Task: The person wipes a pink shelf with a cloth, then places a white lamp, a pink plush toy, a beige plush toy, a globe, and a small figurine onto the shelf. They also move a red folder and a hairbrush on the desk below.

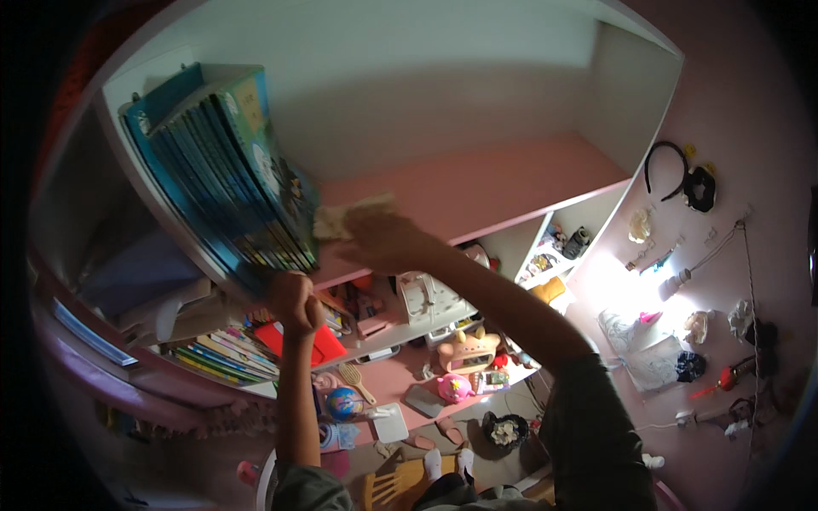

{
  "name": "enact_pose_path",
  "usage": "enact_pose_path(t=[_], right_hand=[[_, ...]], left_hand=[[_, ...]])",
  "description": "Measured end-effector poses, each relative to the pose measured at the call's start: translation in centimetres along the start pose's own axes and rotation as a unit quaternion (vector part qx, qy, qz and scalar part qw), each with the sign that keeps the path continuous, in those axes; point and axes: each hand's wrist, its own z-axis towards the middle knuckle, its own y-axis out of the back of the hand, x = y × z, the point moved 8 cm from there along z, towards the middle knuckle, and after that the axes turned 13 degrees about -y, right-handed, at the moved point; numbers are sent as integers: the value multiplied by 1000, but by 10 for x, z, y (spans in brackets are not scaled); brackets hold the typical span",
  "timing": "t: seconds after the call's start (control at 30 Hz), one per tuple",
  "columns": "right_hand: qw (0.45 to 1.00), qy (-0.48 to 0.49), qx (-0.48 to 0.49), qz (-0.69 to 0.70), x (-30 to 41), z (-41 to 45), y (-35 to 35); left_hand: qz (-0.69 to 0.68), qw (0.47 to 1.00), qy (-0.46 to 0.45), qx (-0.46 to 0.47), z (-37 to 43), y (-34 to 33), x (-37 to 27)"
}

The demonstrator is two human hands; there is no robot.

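My right hand [380, 239] presses a crumpled pale cloth [332, 220] against the pink shelf board [473, 179], just right of a row of books. The hand is slightly blurred. My left hand [295, 303] is closed by the lower end of the upright books [217, 185], at the shelf's front edge; whether it grips a book or the edge is hidden. The books have blue spines, and the one at the right end shows a colourful cover.
Below are a red folder [326, 345], more books [220, 358], a small globe [344, 404], a hairbrush [356, 382] and a pink piggy bank [455, 388]. A wooden chair [396, 482] is under my feet. Headbands and hair ties [700, 190] hang on the right wall.
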Motion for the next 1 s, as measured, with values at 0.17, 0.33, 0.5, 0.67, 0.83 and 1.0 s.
enact_pose_path(t=[0.17,0.33,0.5,0.67,0.83,1.0], right_hand=[[987,-48,24,-152,-151,-79,102],[932,-140,-37,-334,-225,-116,140],[989,-78,-125,-8,-31,-82,49],[994,-22,-108,26,15,-87,54],[982,-29,-185,-24,-82,-127,89],[942,-139,-261,-158,-192,-159,176]], left_hand=[[-16,1000,-8,-4,6,-3,-6],[-34,999,-42,3,19,-16,-16],[-23,999,-25,6,11,-7,-9],[7,997,-79,7,0,-14,-9],[-23,999,-48,7,-4,-5,-4],[-26,999,-30,-7,7,-4,-8]])
